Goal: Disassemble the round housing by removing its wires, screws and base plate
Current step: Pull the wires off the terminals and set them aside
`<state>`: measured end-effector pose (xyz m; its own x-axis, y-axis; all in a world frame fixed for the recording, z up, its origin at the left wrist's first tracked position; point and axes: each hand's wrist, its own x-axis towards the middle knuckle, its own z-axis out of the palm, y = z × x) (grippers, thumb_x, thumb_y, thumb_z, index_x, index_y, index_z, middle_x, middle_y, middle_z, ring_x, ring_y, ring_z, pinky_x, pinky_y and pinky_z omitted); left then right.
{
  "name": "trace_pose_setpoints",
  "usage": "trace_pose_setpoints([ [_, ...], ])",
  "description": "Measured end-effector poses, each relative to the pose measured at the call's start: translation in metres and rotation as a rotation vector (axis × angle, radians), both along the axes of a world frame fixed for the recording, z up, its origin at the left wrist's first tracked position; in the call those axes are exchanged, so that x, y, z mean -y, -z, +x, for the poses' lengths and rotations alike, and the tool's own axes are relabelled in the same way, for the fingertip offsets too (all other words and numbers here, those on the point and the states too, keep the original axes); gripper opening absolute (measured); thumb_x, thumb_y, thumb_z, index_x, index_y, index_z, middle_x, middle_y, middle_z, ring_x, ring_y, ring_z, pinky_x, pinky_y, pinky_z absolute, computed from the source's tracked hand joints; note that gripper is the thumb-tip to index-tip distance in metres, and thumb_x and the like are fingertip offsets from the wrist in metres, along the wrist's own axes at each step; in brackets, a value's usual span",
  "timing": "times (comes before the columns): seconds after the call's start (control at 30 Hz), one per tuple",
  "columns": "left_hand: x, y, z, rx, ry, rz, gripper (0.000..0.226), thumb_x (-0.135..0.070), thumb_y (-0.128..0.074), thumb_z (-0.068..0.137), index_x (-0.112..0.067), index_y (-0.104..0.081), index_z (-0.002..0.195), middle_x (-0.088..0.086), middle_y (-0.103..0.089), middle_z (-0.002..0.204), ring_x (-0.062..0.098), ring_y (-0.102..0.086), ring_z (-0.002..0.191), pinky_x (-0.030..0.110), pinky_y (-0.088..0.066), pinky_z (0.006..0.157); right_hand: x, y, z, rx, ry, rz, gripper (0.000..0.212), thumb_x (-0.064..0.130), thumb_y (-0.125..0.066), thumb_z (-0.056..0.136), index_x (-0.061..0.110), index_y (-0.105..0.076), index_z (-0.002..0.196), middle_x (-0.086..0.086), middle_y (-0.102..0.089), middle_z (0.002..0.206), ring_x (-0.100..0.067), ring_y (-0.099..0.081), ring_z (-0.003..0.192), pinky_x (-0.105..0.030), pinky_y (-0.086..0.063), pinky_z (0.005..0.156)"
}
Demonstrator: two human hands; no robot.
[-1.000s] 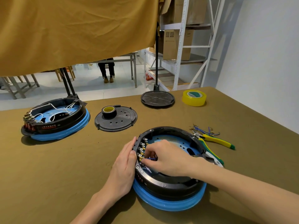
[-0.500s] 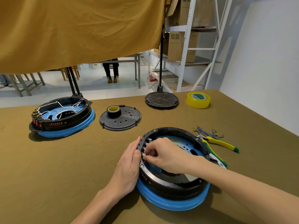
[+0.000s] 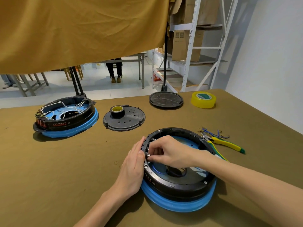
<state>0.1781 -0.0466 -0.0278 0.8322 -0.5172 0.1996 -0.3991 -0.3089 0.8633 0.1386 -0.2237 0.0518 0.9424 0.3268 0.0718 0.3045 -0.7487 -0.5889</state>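
A round black housing [image 3: 178,184] on a blue ring sits near the table's front, its inside showing a blue plate. My left hand [image 3: 133,167] lies flat against the housing's left outer wall, fingers straight. My right hand [image 3: 170,153] reaches inside, its fingertips curled at the row of metal terminals [image 3: 148,154] on the left inner wall. A blue wire [image 3: 158,171] loops on the plate below that hand. What the fingertips pinch is hidden.
A second housing [image 3: 65,117] with white wires stands at the left. A black base plate [image 3: 124,120] carries a black tape roll [image 3: 117,110]. Another black disc [image 3: 165,99], yellow tape [image 3: 203,99], yellow-handled pliers [image 3: 224,144] and loose blue wires [image 3: 211,131] lie behind and right.
My right hand has shifted slightly along the terminal row toward me. The camera has moved a little, so the scene sits further right. My left hand stays on the wall.
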Motion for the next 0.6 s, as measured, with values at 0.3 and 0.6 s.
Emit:
trace_pose_setpoints([
  [0.3, -0.001, -0.002, -0.001, -0.02, 0.048, -0.019, 0.055, -0.049, -0.018, 0.103, -0.039, -0.022, 0.157, -0.023, -0.028, 0.162, -0.014, -0.021, 0.146, 0.031, -0.018, 0.127, -0.011, 0.021, -0.008, 0.048, 0.181, 0.008, 0.018, 0.023, -0.067, 0.096, 0.016, -0.065, 0.08, 0.007, -0.061, 0.069, -0.007, -0.054, 0.061, -0.02, -0.043, 0.058],
  [0.6, 0.0, -0.005, -0.004, -0.026, 0.023, -0.03, 0.055, -0.046, -0.019, 0.102, -0.036, -0.025, 0.156, -0.019, -0.03, 0.162, -0.016, -0.022, 0.145, 0.023, -0.018, 0.124, 0.004, 0.002, 0.001, -0.061, -0.014, 0.055, 0.016, 0.018, -0.071, 0.096, 0.005, -0.07, 0.086, -0.01, -0.067, 0.076, -0.01, -0.055, 0.065, -0.03, -0.047, 0.062],
])
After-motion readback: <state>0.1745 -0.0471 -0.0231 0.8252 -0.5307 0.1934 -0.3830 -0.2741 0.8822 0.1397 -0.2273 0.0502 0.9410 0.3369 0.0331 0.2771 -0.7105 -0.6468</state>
